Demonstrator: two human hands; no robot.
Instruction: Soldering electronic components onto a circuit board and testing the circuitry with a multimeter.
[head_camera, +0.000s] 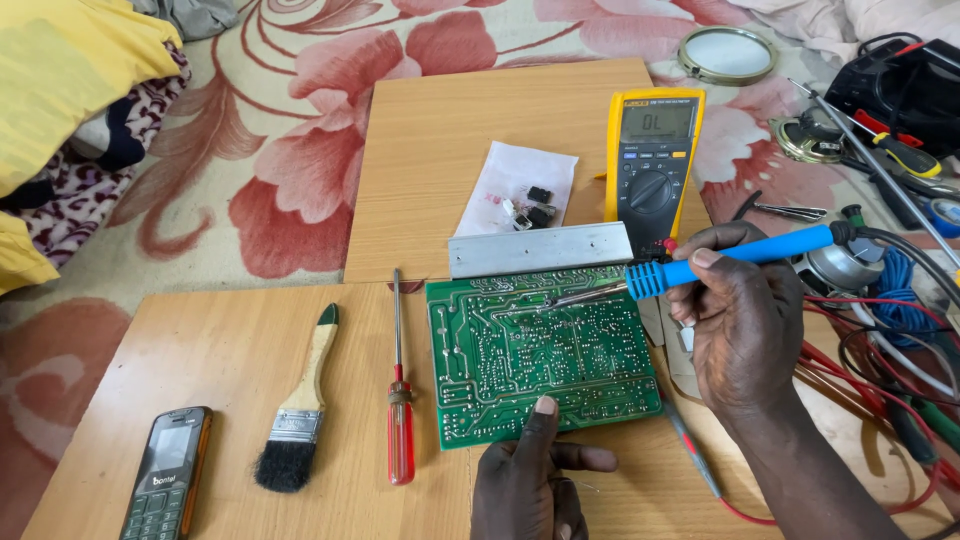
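Observation:
A green circuit board (520, 370) lies solder side up on a wooden board (200, 350), with a grey metal strip (540, 250) along its far edge. My right hand (735, 320) grips a blue-handled soldering iron (740, 255); the iron's metal tip rests on the circuit board's upper part. My left hand (535, 475) presses a finger on the circuit board's near edge and holds nothing.
A red-handled screwdriver (400, 400), a paintbrush (300, 410) and a small mobile phone (167, 472) lie left of the circuit board. A yellow multimeter (652, 150) and a clear bag of small parts (520, 190) sit beyond. Tangled cables and tools (890, 300) fill the right side.

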